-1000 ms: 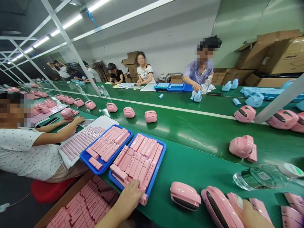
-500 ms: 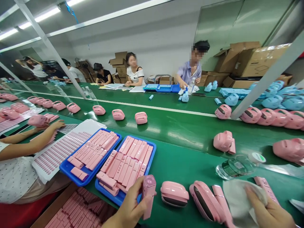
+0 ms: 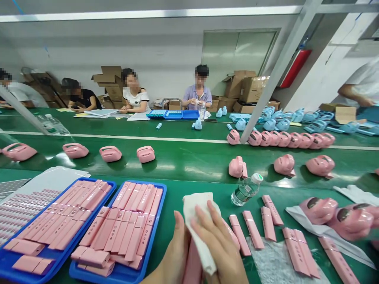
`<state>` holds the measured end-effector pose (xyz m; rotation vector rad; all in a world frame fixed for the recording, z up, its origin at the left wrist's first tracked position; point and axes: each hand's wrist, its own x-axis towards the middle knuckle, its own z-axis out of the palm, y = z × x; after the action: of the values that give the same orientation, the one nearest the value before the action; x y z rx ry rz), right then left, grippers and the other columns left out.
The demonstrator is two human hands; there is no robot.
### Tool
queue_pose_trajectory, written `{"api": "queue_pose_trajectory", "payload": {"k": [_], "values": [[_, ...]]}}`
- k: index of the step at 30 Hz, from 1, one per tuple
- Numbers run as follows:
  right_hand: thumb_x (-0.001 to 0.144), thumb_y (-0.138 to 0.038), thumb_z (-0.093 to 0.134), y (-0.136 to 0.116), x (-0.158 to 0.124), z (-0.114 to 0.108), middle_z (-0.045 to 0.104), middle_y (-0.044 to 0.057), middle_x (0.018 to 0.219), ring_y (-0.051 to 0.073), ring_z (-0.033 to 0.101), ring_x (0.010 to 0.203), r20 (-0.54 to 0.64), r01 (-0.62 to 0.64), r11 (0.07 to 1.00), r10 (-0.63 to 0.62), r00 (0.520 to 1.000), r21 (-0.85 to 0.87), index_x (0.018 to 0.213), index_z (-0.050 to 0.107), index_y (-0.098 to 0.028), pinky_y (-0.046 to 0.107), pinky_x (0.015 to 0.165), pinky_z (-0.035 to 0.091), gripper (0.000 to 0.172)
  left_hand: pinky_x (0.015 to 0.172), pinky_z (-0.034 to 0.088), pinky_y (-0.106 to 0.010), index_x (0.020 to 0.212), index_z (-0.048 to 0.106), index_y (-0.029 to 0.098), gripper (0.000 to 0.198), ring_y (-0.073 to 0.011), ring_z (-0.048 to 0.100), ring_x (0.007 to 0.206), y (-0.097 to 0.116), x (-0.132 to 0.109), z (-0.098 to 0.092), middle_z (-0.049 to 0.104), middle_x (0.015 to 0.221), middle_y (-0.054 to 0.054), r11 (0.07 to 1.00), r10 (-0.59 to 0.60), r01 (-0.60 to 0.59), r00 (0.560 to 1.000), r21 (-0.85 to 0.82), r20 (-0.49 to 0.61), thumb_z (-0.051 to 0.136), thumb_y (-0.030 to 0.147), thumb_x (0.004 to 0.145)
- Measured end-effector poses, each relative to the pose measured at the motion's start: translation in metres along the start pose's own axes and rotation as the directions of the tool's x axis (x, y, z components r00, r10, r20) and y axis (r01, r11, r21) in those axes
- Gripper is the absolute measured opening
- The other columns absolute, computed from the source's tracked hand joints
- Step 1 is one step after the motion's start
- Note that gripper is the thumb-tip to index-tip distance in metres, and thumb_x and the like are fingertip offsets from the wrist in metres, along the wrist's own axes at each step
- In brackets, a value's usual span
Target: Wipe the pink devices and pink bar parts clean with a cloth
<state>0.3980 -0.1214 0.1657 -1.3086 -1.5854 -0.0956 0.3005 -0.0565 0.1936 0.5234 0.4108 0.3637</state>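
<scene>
My left hand (image 3: pixel 173 252) grips a pink rectangular plastic piece (image 3: pixel 193 263) upright at the bottom centre. Over its upper part lies a folded white cloth (image 3: pixel 197 202), which my right hand (image 3: pixel 220 246) presses down with its fingers together. Partly hidden behind my right hand is a rounded pink plastic case (image 3: pixel 232 233). To the left, a blue tray (image 3: pixel 162 197) holds several layers of similar pink pieces. Loose pink pieces, among them one pink stick (image 3: pixel 239 235), lie on the green table to the right of my hands.
A second blue tray (image 3: pixel 111 188) of pink pieces stands beside printed sheets (image 3: pixel 26 205). A water bottle (image 3: pixel 246 190) rests tilted ahead. Pink cases (image 3: pixel 145 154) line the green belt (image 3: pixel 189 163). Glossy pink cases (image 3: pixel 352 223) sit at right. Co-workers sit across.
My right hand has brought the cloth leftward onto the pink piece in my left hand. The view has turned to the right, and the neighbour's arms at the left are out of sight.
</scene>
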Motion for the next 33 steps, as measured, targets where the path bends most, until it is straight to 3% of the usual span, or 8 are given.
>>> {"api": "queue_pose_trajectory", "payload": {"k": [4,9,13,16,20,24,30,33], "values": [[0.094,-0.024,0.042,0.011,0.003,-0.009,0.064,0.003,0.119,0.015,0.039,0.130,0.171,0.338,0.929,-0.312,0.935,-0.153,0.123,0.057,-0.015,0.030,0.113,0.018,0.034,0.065,0.052,-0.029,0.124,0.053,0.008,0.088,-0.0200,0.066,0.065,0.005,0.000,0.004,0.069,0.075,-0.010,0.992,-0.023,0.019,0.999,-0.121,-0.031,0.028,0.077,0.076],[0.092,-0.023,0.035,0.020,0.020,-0.016,0.051,0.009,0.135,0.023,0.033,0.134,0.171,0.100,0.972,-0.063,0.983,-0.214,0.125,0.054,-0.010,0.041,0.104,0.038,0.040,0.033,0.038,-0.022,0.120,0.056,0.015,0.086,-0.0144,0.050,0.032,-0.001,0.008,0.000,0.059,0.044,-0.001,0.997,0.053,-0.056,0.997,-0.045,-0.055,0.029,0.080,0.071],[0.092,-0.020,0.044,0.018,0.017,-0.014,0.059,0.003,0.127,0.017,0.039,0.131,0.279,0.377,0.926,-0.369,0.887,0.024,0.119,0.059,-0.014,0.033,0.114,0.016,0.031,0.039,0.042,-0.023,0.109,0.061,0.013,0.080,-0.0129,0.052,0.035,0.013,0.004,0.006,0.059,0.047,-0.001,0.994,0.068,-0.079,0.988,-0.079,-0.137,0.025,0.076,0.077],[0.090,-0.028,0.052,0.030,0.013,-0.018,0.062,0.002,0.124,0.020,0.050,0.123,0.166,-0.185,0.944,0.143,0.976,0.273,0.119,0.061,-0.021,0.030,0.110,0.029,0.031,0.031,0.034,-0.017,0.088,0.064,0.014,0.071,-0.0089,0.044,0.029,0.022,0.001,0.007,0.055,0.041,0.000,0.991,0.132,-0.136,0.982,-0.021,-0.136,0.028,0.074,0.078],[0.085,-0.052,0.051,0.043,0.029,-0.031,0.069,0.008,0.112,0.027,0.062,0.107,0.060,-0.695,0.265,0.912,0.406,0.669,0.122,0.057,-0.017,0.039,0.093,0.051,0.051,0.027,0.028,-0.013,0.070,0.061,0.015,0.046,-0.0052,0.037,0.027,0.024,-0.002,0.007,0.050,0.037,0.002,0.993,0.114,-0.110,0.989,0.048,-0.091,0.053,0.059,0.078],[0.066,-0.038,0.077,0.031,0.049,-0.039,0.074,0.007,0.096,0.028,0.067,0.097,0.229,-0.494,-0.068,0.935,0.272,0.867,0.121,0.058,-0.017,0.038,0.084,0.055,0.061,0.032,0.033,-0.013,0.075,0.058,0.017,0.036,-0.0062,0.042,0.032,0.026,-0.009,0.013,0.053,0.041,0.002,0.993,0.091,-0.081,0.990,0.091,-0.105,0.049,0.051,0.085],[0.073,-0.045,0.070,0.020,0.039,-0.036,0.075,0.008,0.089,0.030,0.070,0.088,0.095,-0.608,0.153,0.930,0.355,0.779,0.113,0.064,-0.018,0.039,0.073,0.060,0.049,0.045,0.042,-0.018,0.089,0.059,0.016,0.041,-0.0106,0.054,0.044,0.027,-0.011,0.024,0.063,0.053,-0.003,0.966,0.152,-0.094,0.960,0.242,-0.235,0.050,0.055,0.083],[0.087,-0.039,0.053,0.017,0.035,-0.033,0.068,0.009,0.114,0.031,0.062,0.107,-0.016,-0.586,0.661,0.670,0.742,0.469,0.118,0.062,-0.020,0.042,0.087,0.055,0.038,0.049,0.046,-0.021,0.088,0.061,0.016,0.040,-0.0121,0.057,0.050,0.024,-0.006,0.022,0.063,0.060,0.000,0.980,0.125,-0.061,0.930,0.189,-0.346,0.059,0.055,0.077]]}}
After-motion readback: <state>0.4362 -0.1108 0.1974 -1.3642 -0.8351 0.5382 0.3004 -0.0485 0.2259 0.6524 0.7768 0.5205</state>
